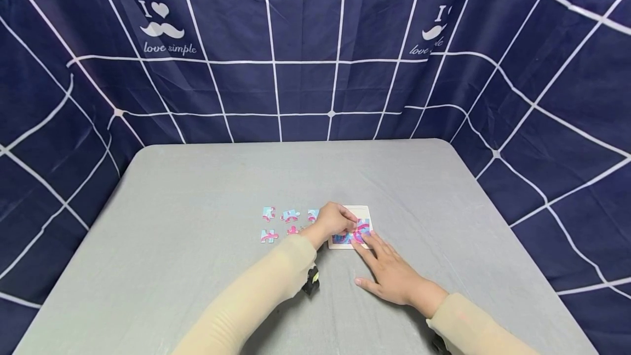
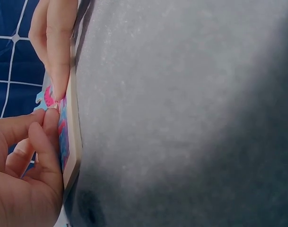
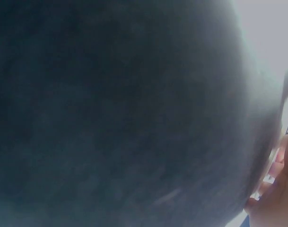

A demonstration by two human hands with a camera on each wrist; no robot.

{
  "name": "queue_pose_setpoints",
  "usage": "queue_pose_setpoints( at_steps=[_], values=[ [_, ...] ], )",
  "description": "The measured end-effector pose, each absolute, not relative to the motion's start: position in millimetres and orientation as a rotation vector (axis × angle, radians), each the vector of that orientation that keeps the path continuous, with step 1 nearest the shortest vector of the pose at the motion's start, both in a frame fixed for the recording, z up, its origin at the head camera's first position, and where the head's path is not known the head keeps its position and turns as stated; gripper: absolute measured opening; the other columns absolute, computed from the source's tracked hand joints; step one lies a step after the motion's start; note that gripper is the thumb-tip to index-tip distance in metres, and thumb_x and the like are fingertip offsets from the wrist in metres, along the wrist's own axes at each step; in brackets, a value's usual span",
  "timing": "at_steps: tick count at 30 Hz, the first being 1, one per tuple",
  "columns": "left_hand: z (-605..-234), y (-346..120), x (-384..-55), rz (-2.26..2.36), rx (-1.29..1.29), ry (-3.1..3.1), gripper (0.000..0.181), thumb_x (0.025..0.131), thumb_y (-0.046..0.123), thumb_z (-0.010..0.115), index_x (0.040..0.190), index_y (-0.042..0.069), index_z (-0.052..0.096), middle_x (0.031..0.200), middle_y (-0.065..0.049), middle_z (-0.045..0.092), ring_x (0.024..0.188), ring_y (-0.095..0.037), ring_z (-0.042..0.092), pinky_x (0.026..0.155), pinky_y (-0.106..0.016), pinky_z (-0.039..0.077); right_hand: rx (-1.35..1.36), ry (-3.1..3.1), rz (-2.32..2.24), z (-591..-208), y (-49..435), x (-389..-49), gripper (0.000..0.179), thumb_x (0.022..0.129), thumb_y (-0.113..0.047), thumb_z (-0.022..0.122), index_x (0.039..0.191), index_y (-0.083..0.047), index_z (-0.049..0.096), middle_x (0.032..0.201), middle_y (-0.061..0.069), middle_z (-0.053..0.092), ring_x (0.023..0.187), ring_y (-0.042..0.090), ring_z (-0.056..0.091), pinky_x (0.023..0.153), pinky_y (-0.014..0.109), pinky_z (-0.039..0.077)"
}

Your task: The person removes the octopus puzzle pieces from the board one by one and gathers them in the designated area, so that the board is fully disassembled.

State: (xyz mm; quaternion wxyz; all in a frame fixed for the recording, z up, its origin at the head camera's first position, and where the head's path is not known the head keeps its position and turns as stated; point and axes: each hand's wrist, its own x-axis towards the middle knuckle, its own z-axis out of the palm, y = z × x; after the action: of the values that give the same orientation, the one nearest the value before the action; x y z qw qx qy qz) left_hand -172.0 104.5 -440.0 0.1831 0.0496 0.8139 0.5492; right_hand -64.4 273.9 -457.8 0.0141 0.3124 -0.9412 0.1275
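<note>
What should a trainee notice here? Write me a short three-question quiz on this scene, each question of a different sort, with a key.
1. Short answer: Which hand is nearer the loose pieces?
2. Multiple choice: In the head view, how do the fingers of the right hand lie?
a) Curled into a fist
b) Stretched out to the tray
c) Hidden from view
3. True or false: The loose pieces lie to the right of the tray.

Key:
1. The left hand.
2. b
3. False; they lie to its left.
</note>
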Motion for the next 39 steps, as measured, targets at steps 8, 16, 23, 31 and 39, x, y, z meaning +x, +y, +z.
queue_pose_setpoints(
  at_steps=[8, 16, 23, 31, 39],
  values=[
    [-440, 104, -174, 1.563, 0.125, 2.26, 0.003, 0.081, 0.0, 0.074, 0.084, 0.001, 0.074, 0.066, -0.003, 0.068, 0.061, -0.009, 0.065, 0.056, -0.02, 0.054, 0.948, -3.039, 0.375, -455, 273, -65, 0.075, 0.094, -0.051, 0.053, 0.148, -0.006, 0.03, 0.149, 0.023, 0.026, 0.139, 0.042, 0.016, 0.108, 0.057, 0.023],
    [-438, 96, -177, 1.67, 0.07, 2.134, 0.006, 0.082, -0.005, 0.069, 0.086, -0.002, 0.073, 0.068, -0.006, 0.068, 0.059, -0.01, 0.065, 0.056, -0.021, 0.055, 0.935, -3.059, 0.36, -454, 272, -65, 0.075, 0.094, -0.052, 0.052, 0.149, -0.007, 0.029, 0.149, 0.023, 0.026, 0.139, 0.041, 0.015, 0.109, 0.057, 0.023],
    [-437, 83, -178, 1.656, 0.104, 2.148, 0.007, 0.082, -0.004, 0.069, 0.087, -0.002, 0.073, 0.067, -0.005, 0.068, 0.057, -0.008, 0.062, 0.054, -0.02, 0.054, 0.927, -3.069, 0.369, -453, 271, -64, 0.076, 0.093, -0.053, 0.052, 0.149, -0.007, 0.029, 0.149, 0.022, 0.026, 0.139, 0.041, 0.015, 0.108, 0.057, 0.023],
    [-435, 67, -177, 1.668, 0.086, 2.109, 0.006, 0.082, -0.003, 0.07, 0.088, -0.003, 0.073, 0.071, -0.007, 0.068, 0.061, -0.011, 0.065, 0.056, -0.022, 0.055, 0.92, -3.078, 0.366, -452, 271, -64, 0.075, 0.094, -0.053, 0.052, 0.149, -0.007, 0.029, 0.15, 0.022, 0.025, 0.14, 0.041, 0.015, 0.108, 0.057, 0.023],
    [-436, 49, -176, 1.618, 0.098, 2.129, 0.009, 0.084, -0.001, 0.069, 0.092, -0.001, 0.073, 0.072, -0.006, 0.069, 0.061, -0.008, 0.064, 0.052, -0.019, 0.052, 0.937, -2.996, 0.405, -457, 273, -64, 0.075, 0.091, -0.052, 0.056, 0.147, -0.007, 0.033, 0.147, 0.022, 0.029, 0.137, 0.043, 0.02, 0.104, 0.06, 0.027]
  ],
)
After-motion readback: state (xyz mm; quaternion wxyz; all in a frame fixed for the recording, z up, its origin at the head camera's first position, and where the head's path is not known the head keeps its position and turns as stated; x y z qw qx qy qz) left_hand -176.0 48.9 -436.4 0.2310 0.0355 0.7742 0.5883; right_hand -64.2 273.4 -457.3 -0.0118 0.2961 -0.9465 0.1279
